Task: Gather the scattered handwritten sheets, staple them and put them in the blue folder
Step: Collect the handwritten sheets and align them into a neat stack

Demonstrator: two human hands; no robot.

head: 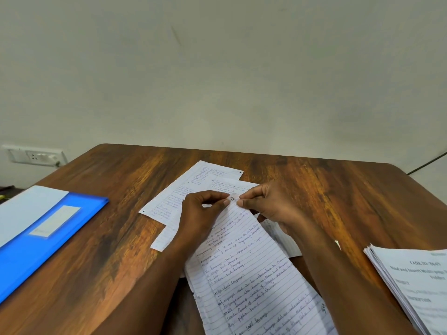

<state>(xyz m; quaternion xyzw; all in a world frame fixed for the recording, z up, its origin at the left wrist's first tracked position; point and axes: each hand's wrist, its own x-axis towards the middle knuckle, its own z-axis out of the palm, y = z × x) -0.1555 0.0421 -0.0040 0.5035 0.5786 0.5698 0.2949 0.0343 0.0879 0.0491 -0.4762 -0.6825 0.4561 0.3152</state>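
Both hands hold a lined sheet point(244, 269) by its far edge: the left hand point(202, 213) and right hand point(268, 204) each pinch it with fingers narrow. More sheets point(183, 189) lie beneath on the worktop point(338, 194). The blue folder point(46, 235) rests at left, a printed stack point(416, 284) at right.

An office or study room: a wood-grain desk point(314, 189) stands pushed against a plain off-white wall point(217, 68). On the desk's left side lies a blue folder point(36, 250) with a white label; at its middle, lined sheets point(242, 274) covered in handwriting; at its right edge, a stack of printed forms point(416, 281) headed with a task number. On the wall beyond the desk's far-left corner sits a white socket panel point(33, 154).
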